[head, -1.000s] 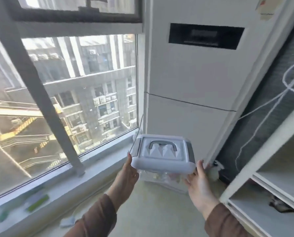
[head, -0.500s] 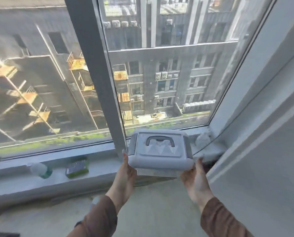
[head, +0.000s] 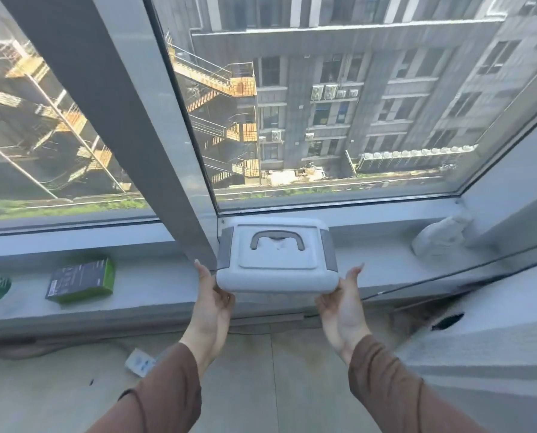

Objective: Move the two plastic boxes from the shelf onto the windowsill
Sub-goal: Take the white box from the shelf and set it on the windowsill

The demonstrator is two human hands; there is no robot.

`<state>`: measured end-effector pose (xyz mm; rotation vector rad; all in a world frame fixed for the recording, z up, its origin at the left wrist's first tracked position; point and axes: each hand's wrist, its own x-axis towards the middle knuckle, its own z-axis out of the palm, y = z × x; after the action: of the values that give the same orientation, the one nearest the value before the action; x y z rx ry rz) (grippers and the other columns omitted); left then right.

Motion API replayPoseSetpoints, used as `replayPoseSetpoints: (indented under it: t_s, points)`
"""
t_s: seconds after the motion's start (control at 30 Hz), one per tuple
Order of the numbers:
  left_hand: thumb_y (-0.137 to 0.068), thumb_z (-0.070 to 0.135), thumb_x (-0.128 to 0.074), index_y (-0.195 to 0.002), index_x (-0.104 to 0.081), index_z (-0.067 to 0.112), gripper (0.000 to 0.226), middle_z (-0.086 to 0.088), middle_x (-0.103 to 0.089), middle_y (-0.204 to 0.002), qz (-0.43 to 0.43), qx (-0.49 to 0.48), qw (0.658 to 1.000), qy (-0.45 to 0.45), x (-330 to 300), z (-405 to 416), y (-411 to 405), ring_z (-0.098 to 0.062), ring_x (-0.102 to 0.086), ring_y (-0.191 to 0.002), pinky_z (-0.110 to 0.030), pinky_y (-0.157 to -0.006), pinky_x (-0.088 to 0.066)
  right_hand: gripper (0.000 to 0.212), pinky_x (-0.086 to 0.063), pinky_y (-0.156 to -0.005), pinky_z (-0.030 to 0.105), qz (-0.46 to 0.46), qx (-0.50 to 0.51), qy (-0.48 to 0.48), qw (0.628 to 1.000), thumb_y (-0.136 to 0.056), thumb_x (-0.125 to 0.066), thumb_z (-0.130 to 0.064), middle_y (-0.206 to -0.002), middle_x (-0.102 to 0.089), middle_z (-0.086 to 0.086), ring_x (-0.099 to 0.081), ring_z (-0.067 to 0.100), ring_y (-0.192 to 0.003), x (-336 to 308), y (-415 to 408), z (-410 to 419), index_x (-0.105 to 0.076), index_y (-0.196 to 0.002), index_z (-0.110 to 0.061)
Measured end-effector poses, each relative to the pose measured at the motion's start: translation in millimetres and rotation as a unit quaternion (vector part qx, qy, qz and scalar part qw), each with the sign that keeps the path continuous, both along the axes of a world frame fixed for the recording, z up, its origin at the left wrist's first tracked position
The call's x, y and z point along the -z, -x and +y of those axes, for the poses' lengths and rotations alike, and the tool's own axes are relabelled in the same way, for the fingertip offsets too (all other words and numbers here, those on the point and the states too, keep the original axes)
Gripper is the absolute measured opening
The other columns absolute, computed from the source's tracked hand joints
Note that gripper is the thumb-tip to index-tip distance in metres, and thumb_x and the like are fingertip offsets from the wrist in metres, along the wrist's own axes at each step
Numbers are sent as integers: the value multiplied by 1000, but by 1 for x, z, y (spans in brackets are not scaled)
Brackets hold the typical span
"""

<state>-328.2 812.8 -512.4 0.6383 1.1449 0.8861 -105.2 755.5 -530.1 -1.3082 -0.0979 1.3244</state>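
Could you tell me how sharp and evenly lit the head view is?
Head view: wide-angle bend in the window frame; daylight floods the windowsill, washing out the box lid; right edge smears into blur; both hands sharp.

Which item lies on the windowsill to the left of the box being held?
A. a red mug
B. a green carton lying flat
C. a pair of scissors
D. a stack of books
B: a green carton lies flat on the windowsill, left of the white plastic box held between the left hand and the right hand.
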Motion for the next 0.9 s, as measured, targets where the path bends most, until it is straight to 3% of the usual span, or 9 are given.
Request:
replayPoseSetpoints:
  t_s: [0.13,0.23,0.37,0.47,0.57,0.67,0.73,0.83,0.9]
  points:
    - [-84,89,-30,-143,-67,17,100,5,-70,-122,-12,-30,999,13,29,13,1,-9,-57,-99,-27,-103,-42,142,-42,-102,30,10,-14,-6,1000,-46,-54,-106,-139,-69,-3,-57,14,-121,32,-1,15,-51,-160,-23]
    - [-88,87,-26,-133,-72,17,95,7,-73,-102,-14,-47,999,17,44,23,0,-11,-52,-89,-27,-97,-41,132,-41,-103,29,9,-7,-10,1000,-53,-47,-103,-150,-68,3,-56,14,-121,39,1,24,-60,-153,-17]
    - [-89,87,-24,-132,-70,15,95,6,-71,-98,-7,-53,998,24,54,32,-2,-11,-51,-85,-24,-91,-40,104,-40,-104,29,-11,-13,-2,1000,-65,-35,-94,-128,-69,5,-55,16,-119,43,2,35,-65,-131,-20]
    - [-90,87,-24,-134,-67,14,96,5,-71,-96,-6,-57,998,30,59,35,-3,-11,-54,-84,-24,-91,-41,116,-34,-118,33,-24,-14,9,1000,-69,-32,-95,-131,-70,3,-57,16,-127,41,1,37,-64,-144,-13]
    - [-89,87,-23,-130,-70,13,97,7,-76,-87,-24,-52,997,52,63,32,0,-9,-62,-78,-22,-94,-44,106,-24,-121,30,-14,-57,7,998,-88,-12,-90,-141,-72,-1,-59,10,-134,39,-1,30,-64,-147,-19]
    - [-87,90,-23,-144,-64,17,102,7,-75,-113,-25,-22,997,67,53,17,8,-11,-63,-115,-28,-119,-33,106,-11,-130,36,5,-102,23,994,-89,-4,-88,-160,-57,-3,-46,11,-149,28,-3,11,-57,-155,-23]
    - [-87,90,-24,-156,-52,19,103,6,-61,-149,-30,-6,996,79,36,2,15,-12,-42,-150,-34,-128,-23,110,-5,-133,42,33,-90,19,995,-88,-9,-91,-176,-33,-2,-21,14,-164,15,-2,-3,-38,-167,-21]
    - [-87,88,-25,-169,-22,19,107,-5,-24,-176,-33,11,995,96,-7,-30,24,-20,-22,-162,-39,-130,-18,113,-9,-133,43,82,-46,12,996,-88,-17,-90,-181,-16,4,-12,20,-167,-23,6,-38,-22,-171,-14]
    - [-89,86,-26,-170,-18,17,107,-8,-22,-177,-39,32,995,87,-45,-56,28,-22,-23,-162,-40,-130,-19,112,-14,-132,44,92,-28,-5,995,-89,-21,-89,-180,-20,7,-18,22,-166,-63,14,-66,-24,-171,-12]
